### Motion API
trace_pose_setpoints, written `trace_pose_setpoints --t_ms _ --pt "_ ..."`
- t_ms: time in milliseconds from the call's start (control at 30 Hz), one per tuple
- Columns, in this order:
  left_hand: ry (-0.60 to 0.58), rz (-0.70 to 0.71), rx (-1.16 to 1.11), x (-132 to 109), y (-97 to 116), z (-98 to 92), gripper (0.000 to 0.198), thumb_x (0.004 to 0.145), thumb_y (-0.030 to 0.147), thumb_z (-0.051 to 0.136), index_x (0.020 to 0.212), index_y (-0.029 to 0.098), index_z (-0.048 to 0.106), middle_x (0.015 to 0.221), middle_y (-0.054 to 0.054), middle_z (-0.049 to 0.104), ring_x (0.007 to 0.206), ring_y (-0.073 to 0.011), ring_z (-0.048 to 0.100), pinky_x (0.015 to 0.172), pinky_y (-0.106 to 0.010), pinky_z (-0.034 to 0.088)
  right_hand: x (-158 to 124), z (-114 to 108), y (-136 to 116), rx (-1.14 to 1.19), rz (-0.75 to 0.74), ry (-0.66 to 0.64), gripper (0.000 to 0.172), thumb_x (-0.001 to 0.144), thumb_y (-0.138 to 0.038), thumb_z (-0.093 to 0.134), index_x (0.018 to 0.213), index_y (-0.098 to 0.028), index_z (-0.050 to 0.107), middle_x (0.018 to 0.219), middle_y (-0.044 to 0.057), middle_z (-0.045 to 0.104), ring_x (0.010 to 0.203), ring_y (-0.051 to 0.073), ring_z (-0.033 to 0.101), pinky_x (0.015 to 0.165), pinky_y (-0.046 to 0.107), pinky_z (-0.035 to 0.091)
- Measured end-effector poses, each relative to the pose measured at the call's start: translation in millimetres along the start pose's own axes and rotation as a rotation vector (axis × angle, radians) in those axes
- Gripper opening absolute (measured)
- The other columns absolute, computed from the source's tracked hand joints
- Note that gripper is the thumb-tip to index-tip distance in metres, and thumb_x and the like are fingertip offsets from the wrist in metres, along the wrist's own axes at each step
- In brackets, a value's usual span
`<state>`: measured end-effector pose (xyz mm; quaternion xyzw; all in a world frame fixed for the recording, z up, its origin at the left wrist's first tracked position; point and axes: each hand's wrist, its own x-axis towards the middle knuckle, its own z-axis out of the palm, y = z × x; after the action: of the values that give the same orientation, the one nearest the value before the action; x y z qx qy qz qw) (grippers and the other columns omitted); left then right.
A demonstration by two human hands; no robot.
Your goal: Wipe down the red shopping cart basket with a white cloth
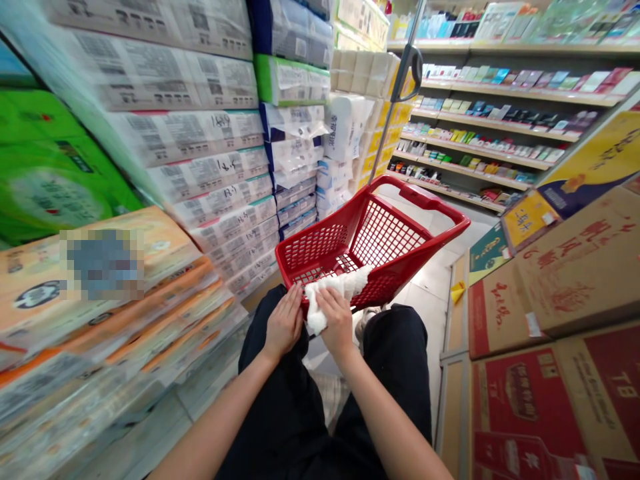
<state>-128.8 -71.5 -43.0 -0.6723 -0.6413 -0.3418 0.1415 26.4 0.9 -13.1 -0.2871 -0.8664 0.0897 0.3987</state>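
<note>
A red plastic shopping basket (pixel 400 227) with lattice sides stands tilted in front of my knees, its inside visible from above. My left hand (pixel 284 325) is closed on the near left corner of its rim, fingers together. In my right hand (pixel 336 320) is a white fluffy cloth (pixel 353 283), pressed against the near side of the basket with the fingers over it. Part of the cloth hangs below the rim between both hands. The cloth and my right hand hide much of that near edge.
Stacked tissue packs (pixel 200 140) rise on the left, with orange packs (pixel 175 313) low beside me. Cardboard cartons (pixel 560 293) line the right. Behind the basket stand a metal pole (pixel 387 133) and shelves (pixel 500 90) of small boxes.
</note>
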Motion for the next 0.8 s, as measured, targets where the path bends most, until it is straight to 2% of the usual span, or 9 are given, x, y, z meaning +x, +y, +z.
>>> trace_pose_setpoints --t_ms 67,133,233,367,467,533,600,733,800 --pt "-0.006 0.004 -0.008 0.2 -0.3 -0.8 0.064 0.096 0.02 0.039 0.155 0.021 0.015 0.157 -0.012 0.033 0.143 -0.0253 0.035 0.113 -0.048 0.04 -3.3 4.9 -11.5 0.009 -0.037 -0.057 0.042 0.085 -0.014 0.055 0.126 -0.02 0.063 0.131 0.008 0.064 0.127 0.026 0.052 0.096 0.04 0.043" --pt "-0.005 0.001 -0.005 -0.1 -0.7 -0.3 0.063 0.096 0.019 0.038 0.155 0.021 0.016 0.157 -0.011 0.033 0.143 -0.0249 0.034 0.113 -0.048 0.04 -2.1 -0.1 -5.8 0.009 -0.097 -0.105 0.04 0.088 -0.015 0.053 0.127 -0.021 0.062 0.131 0.008 0.064 0.128 0.024 0.052 0.094 0.038 0.043" --pt "0.004 -0.005 0.01 -1.1 -1.1 1.8 0.062 0.096 0.017 0.036 0.155 0.02 0.017 0.156 -0.011 0.035 0.144 -0.0248 0.034 0.114 -0.049 0.039 5.6 -22.5 30.7 -0.021 -0.141 -0.104 0.037 0.091 -0.016 0.051 0.125 -0.021 0.063 0.131 0.008 0.064 0.128 0.023 0.053 0.094 0.037 0.044" --pt "0.009 -0.007 0.018 -2.0 -1.6 4.0 0.063 0.095 0.016 0.039 0.155 0.018 0.017 0.156 -0.012 0.035 0.144 -0.0244 0.033 0.114 -0.047 0.038 20.5 -58.1 94.5 -0.076 -0.048 0.041 0.035 0.09 -0.015 0.05 0.121 -0.019 0.067 0.128 0.009 0.066 0.125 0.025 0.055 0.098 0.041 0.046" --pt "0.018 -0.011 0.007 -1.7 -1.6 4.8 0.063 0.095 0.016 0.039 0.155 0.019 0.018 0.157 -0.011 0.033 0.144 -0.0247 0.034 0.114 -0.047 0.038 27.1 -67.8 113.7 -0.087 0.022 0.109 0.036 0.089 -0.014 0.05 0.119 -0.019 0.068 0.124 0.009 0.068 0.124 0.026 0.056 0.1 0.044 0.046" --pt "0.021 -0.016 0.0 -1.4 -1.5 5.0 0.063 0.095 0.017 0.038 0.155 0.019 0.018 0.157 -0.011 0.032 0.143 -0.0251 0.035 0.114 -0.048 0.038 25.7 -60.5 103.2 -0.103 0.076 0.144 0.037 0.089 -0.013 0.049 0.12 -0.018 0.068 0.125 0.01 0.067 0.124 0.027 0.055 0.102 0.045 0.045" --pt "0.023 -0.014 -0.003 -1.3 -1.6 4.9 0.063 0.095 0.017 0.038 0.155 0.02 0.018 0.156 -0.011 0.033 0.143 -0.0253 0.035 0.114 -0.048 0.039 19.5 -44.3 76.6 -0.101 0.094 0.154 0.039 0.088 -0.013 0.049 0.122 -0.017 0.067 0.127 0.011 0.066 0.125 0.027 0.054 0.103 0.046 0.044" --pt "0.006 -0.003 -0.015 -1.6 -3.1 3.2 0.063 0.095 0.018 0.039 0.154 0.019 0.019 0.156 -0.012 0.035 0.143 -0.0256 0.034 0.114 -0.049 0.039 2.1 -6.8 8.0 -0.031 0.016 0.019 0.041 0.086 -0.013 0.053 0.125 -0.02 0.064 0.129 0.008 0.065 0.127 0.026 0.052 0.099 0.041 0.043" --pt "-0.004 0.007 -0.035 -1.9 -4.1 2.0 0.063 0.095 0.021 0.042 0.154 0.019 0.021 0.157 -0.012 0.032 0.143 -0.0263 0.034 0.114 -0.048 0.04 -3.3 3.9 -15.0 -0.011 -0.023 -0.053 0.04 0.086 -0.016 0.055 0.125 -0.02 0.063 0.132 0.007 0.064 0.127 0.025 0.052 0.095 0.04 0.043"
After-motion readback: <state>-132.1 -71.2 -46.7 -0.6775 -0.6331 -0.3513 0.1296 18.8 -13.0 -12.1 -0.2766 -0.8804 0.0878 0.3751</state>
